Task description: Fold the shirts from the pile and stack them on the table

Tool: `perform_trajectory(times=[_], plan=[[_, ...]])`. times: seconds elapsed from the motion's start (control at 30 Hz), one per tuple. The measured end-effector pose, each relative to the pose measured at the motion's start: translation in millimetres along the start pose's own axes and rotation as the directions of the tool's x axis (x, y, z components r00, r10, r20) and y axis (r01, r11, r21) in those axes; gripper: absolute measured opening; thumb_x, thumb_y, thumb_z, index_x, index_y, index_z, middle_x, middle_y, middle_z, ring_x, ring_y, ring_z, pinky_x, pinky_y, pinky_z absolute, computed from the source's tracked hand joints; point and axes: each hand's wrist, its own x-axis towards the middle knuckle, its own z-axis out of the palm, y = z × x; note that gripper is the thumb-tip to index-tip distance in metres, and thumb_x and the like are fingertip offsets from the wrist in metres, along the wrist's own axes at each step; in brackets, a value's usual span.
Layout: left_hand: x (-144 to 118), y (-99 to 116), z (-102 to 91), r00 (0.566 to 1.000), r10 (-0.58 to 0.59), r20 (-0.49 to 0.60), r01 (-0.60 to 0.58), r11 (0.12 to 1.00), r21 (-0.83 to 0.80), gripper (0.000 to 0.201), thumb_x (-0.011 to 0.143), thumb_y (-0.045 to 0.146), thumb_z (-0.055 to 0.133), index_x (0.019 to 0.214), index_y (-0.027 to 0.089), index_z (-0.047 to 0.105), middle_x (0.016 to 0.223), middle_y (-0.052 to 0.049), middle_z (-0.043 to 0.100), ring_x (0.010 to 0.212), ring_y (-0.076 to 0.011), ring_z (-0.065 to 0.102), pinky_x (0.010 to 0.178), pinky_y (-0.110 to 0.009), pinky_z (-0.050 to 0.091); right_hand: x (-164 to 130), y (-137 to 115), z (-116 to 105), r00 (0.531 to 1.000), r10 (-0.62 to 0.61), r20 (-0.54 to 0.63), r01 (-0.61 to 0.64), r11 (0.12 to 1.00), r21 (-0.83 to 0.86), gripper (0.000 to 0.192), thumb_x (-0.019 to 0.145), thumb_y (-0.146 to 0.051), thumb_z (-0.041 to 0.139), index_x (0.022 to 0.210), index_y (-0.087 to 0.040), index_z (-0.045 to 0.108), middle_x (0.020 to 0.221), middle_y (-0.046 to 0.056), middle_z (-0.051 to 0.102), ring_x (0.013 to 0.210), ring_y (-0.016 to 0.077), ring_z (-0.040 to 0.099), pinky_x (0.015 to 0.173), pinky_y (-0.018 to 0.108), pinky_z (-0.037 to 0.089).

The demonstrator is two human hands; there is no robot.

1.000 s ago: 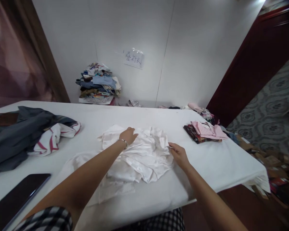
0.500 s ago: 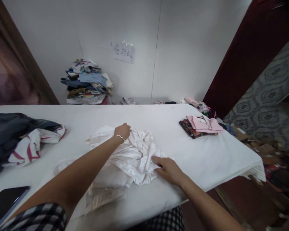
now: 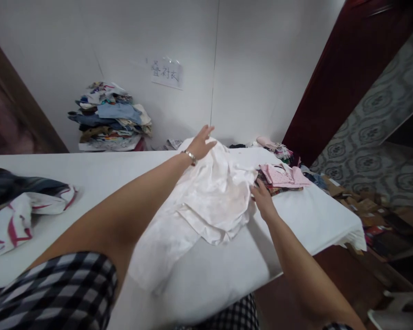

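While spread over the tabletop [image 3: 99,169]:
shirt [image 3: 209,197]: white
left hand [image 3: 202,144]: fingers apart, on shirt's far edge
right hand [image 3: 263,199]: pinching its right edge; stack [image 3: 282,176] just beyond

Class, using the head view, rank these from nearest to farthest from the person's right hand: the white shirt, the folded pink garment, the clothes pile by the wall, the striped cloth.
1. white shirt, touching the right hand.
2. folded pink garment, just beyond it, to the right.
3. clothes pile, far back left against the wall.
4. striped cloth, at the table's far left.

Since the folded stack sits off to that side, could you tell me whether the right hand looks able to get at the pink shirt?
Probably yes: the right hand lies just beside the pink shirt, with nothing between them.
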Motion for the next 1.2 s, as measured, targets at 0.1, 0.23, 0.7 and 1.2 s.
perform_trajectory(times=[0.1,0.23,0.7,1.2], plan=[[-71,-5,6.8,0.973,0.035,0.230,-0.050,0.997,0.060,0.049,0.085,0.049,0.047,0.125,0.024,0.056,0.150,-0.009,0.037,0.125,-0.0241,0.050,0.102,-0.038,0.042,-20,41,-21,0.995,0.103,0.014,-0.099,0.982,-0.163,0.080,0.072,-0.052,0.065,0.141,-0.020,0.042,0.127,0.015,0.060,0.109,0.0249,0.061,0.089,0.038,0.051],[-177,-24,4.0,0.857,-0.140,0.497,-0.034,0.945,0.325,0.054,0.084,0.051,0.048,0.128,0.020,0.054,0.140,-0.009,0.051,0.128,-0.0256,0.047,0.108,-0.040,0.036,-56,70,-46,0.996,0.031,0.083,0.003,0.924,-0.383,0.064,0.073,-0.051,0.063,0.126,-0.016,0.058,0.128,0.015,0.060,0.112,0.0308,0.059,0.094,0.049,0.049],[-247,62,-17.5,0.945,-0.062,0.320,-0.115,0.854,0.507,0.011,0.081,0.021,0.051,0.078,0.018,0.061,0.085,-0.006,0.064,0.085,-0.0231,0.059,0.077,-0.037,0.042,-155,29,26,0.793,-0.343,0.503,0.555,0.746,-0.368,0.074,0.082,-0.030,0.061,0.148,-0.024,0.028,0.148,0.009,0.039,0.135,0.0255,0.039,0.110,0.046,0.037],[-292,53,-30.0,0.804,-0.404,0.436,0.135,0.838,0.528,0.034,0.082,0.043,0.050,0.109,0.025,0.062,0.105,-0.007,0.071,0.095,-0.0276,0.065,0.077,-0.036,0.045,-146,20,-29,0.864,-0.339,0.373,0.478,0.785,-0.393,0.029,0.086,-0.029,0.049,0.107,-0.025,0.070,0.097,0.007,0.071,0.091,0.0227,0.066,0.082,0.039,0.054]])
